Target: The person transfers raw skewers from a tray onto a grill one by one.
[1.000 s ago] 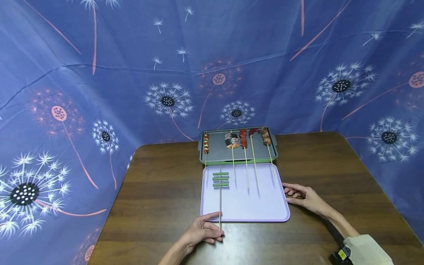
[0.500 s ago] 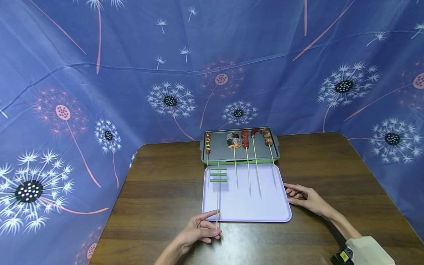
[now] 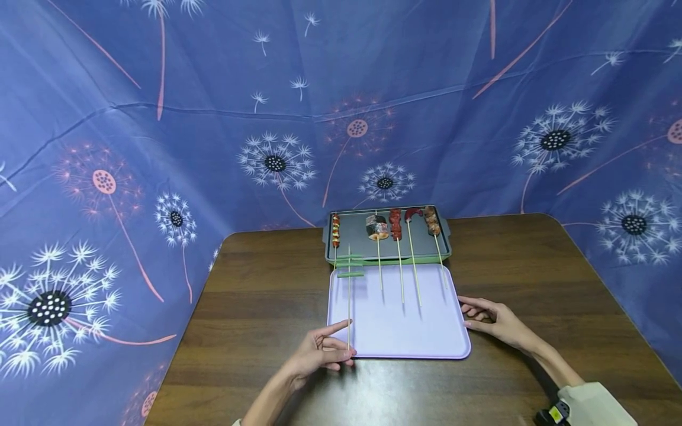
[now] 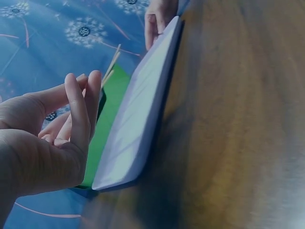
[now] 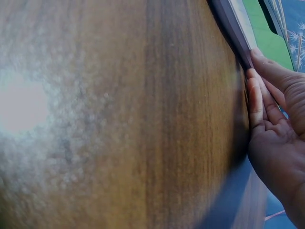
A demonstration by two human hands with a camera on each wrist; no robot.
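Note:
My left hand [image 3: 322,353] pinches the lower end of a thin skewer [image 3: 348,307], index finger reaching along the stick. Several green bean pieces [image 3: 350,274] are threaded crosswise near its tip, which overlaps the front rim of the grill pan [image 3: 354,236]. The left wrist view shows the left hand [image 4: 62,114] beside the tray, but little of the stick. My right hand [image 3: 495,322] holds the right edge of the lilac tray [image 3: 410,337]; in the right wrist view its thumb [image 5: 274,71] lies at the rim, other fingers bent against the side.
Across the grey pan with green sides lie a small red-and-yellow skewer [image 3: 335,231], a fish skewer [image 3: 377,227], a red meat skewer [image 3: 395,225], a dark red curled skewer [image 3: 412,213] and a brown meat skewer [image 3: 431,222]. Their sticks reach over the tray. A patterned blue cloth [image 3: 213,148] hangs behind the wooden table [image 3: 256,296].
The left hand has carried the green bean skewer forward and slightly left, from over the tray to the pan's front rim. The right hand stays at the tray's edge.

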